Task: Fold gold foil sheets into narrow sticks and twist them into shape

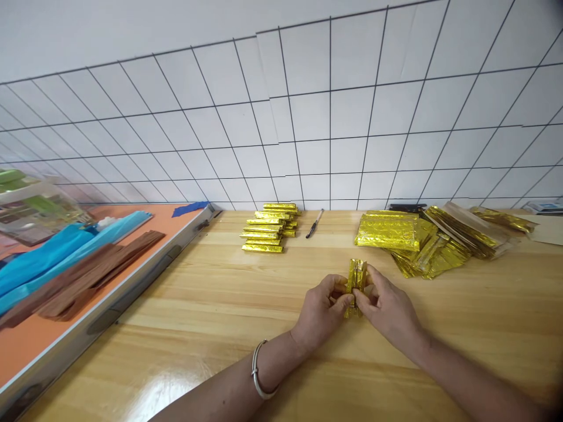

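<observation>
A narrow strip of gold foil (358, 269) with lengthwise creases stands between my two hands, just above or on the wooden table. My left hand (323, 305) pinches its left edge between thumb and fingers. From the other side, my right hand (389, 305) grips the right edge, its thumb lying on the front of the foil. Beyond my left hand lies a stack of narrow folded gold foil strips (266, 231). Behind my right hand, wider flat gold foil sheets (387, 230) rest in a pile.
A pen (315, 224) lies near the tiled wall (308, 117). More loose foil sheets (457, 234) spread to the right. At left, an orange board (127, 249) with a raised edge bears brown paper strips (97, 272), blue paper (88, 246) and a clear plastic box (37, 208).
</observation>
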The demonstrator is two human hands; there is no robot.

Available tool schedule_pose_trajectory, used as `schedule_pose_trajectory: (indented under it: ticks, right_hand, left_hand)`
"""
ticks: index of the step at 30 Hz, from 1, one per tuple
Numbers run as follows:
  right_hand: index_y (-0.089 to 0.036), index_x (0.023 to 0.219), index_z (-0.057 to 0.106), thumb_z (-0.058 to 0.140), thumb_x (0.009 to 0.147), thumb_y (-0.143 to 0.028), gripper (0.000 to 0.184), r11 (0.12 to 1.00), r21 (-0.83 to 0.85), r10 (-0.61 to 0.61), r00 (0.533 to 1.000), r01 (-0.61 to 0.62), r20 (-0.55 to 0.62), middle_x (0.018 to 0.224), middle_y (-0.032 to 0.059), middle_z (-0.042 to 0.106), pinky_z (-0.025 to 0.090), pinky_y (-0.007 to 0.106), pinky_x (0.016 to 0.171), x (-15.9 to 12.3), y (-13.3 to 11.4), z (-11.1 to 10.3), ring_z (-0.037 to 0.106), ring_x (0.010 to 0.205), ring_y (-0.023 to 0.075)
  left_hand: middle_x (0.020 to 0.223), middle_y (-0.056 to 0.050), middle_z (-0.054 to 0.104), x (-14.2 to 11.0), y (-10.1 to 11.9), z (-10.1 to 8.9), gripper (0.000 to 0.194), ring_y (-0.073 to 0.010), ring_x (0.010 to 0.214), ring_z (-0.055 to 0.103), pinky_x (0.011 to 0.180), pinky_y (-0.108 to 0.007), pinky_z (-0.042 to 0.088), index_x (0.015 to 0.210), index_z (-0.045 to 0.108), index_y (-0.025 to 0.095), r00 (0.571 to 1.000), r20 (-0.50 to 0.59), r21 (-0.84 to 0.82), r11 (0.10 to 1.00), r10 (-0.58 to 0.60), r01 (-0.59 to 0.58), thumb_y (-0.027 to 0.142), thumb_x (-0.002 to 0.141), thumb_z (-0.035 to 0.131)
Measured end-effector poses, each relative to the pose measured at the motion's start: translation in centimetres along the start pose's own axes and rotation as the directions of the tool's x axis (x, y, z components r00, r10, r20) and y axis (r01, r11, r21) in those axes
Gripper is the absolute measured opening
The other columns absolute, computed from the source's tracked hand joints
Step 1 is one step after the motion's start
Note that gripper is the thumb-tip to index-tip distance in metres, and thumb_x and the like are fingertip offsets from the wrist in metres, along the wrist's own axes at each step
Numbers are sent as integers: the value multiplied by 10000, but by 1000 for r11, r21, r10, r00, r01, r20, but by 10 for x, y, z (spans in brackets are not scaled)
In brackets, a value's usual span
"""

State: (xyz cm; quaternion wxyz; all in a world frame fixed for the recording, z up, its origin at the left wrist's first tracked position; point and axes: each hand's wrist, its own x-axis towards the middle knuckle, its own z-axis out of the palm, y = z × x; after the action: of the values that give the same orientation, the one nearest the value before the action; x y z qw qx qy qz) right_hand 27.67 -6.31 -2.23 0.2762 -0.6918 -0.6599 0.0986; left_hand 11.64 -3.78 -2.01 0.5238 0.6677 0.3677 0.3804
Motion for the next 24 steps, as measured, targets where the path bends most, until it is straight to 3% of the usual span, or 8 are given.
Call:
schedule_pose_trajectory:
  ticks: [5,9,18,24]
  right_hand:
    - [-103,1289,425,443,831,-349,520,997,-49,-58,998,58,20,874,98,694,493,310,609,-1,1,0,652,729,221]
    - [-97,1269,450,399,861,-342,479,990,-67,-128,992,128,3,993,141,680,515,349,696,-3,2,1,659,811,237]
    - [-111,1283,442,374,868,-258,446,978,10,-207,978,207,4,1151,156,622,510,382,826,-3,0,-1,618,1004,247]
    - [-128,1298,425,373,877,-256,443,974,39,-223,974,222,27,1147,154,623,510,404,827,-4,0,-1,615,997,248]
  left_hand:
    - [903,-39,643,0,3,-1,181,-117,737,590,623,-201,467,1002,538,162,1000,19,16,1000,1,-2,167,821,534]
    - [906,-28,645,-1,3,-2,181,-119,741,590,621,-201,461,1001,551,176,999,23,119,992,29,-31,166,821,532]
    - [933,-19,643,-3,0,-3,203,-122,762,579,660,-210,458,1042,551,198,994,62,249,964,85,-98,190,843,511]
    - [938,-27,644,-3,2,-6,211,-141,785,580,686,-227,463,1056,572,213,992,67,345,930,111,-127,215,864,482]
